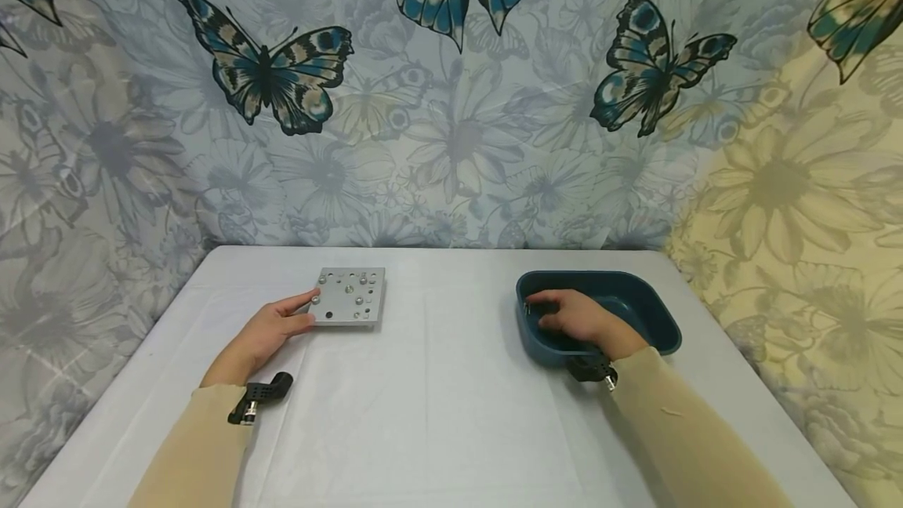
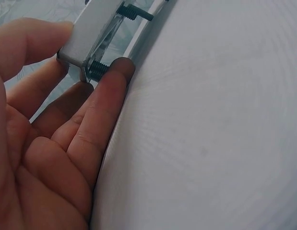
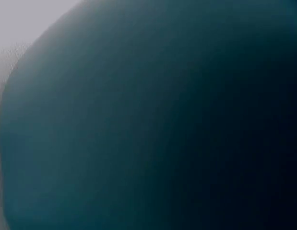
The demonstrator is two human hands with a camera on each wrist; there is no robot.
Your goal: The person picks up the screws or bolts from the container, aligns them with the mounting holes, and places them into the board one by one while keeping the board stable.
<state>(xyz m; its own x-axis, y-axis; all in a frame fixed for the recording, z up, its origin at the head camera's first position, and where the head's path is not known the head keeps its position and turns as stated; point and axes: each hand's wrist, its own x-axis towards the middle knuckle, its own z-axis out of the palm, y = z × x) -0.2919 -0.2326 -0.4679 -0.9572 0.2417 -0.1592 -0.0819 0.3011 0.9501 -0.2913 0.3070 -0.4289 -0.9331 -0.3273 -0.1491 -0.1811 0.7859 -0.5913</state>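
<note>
On the desk (image 1: 423, 414), the left hand (image 1: 264, 335) pinches the plate (image 1: 340, 302), well left of the right hand (image 1: 577, 318) in the tub (image 1: 638, 308), whose grip I can't tell.

Head view looks forward-down; wrist views, close-up.

Silver perforated metal plate (image 2: 92, 32): was cut off, left-wrist view | dark-teal rounded basin (image 3: 66, 124): was blurred, right-wrist view | shiny piece (image 1: 527, 307): was too small to identify
</note>
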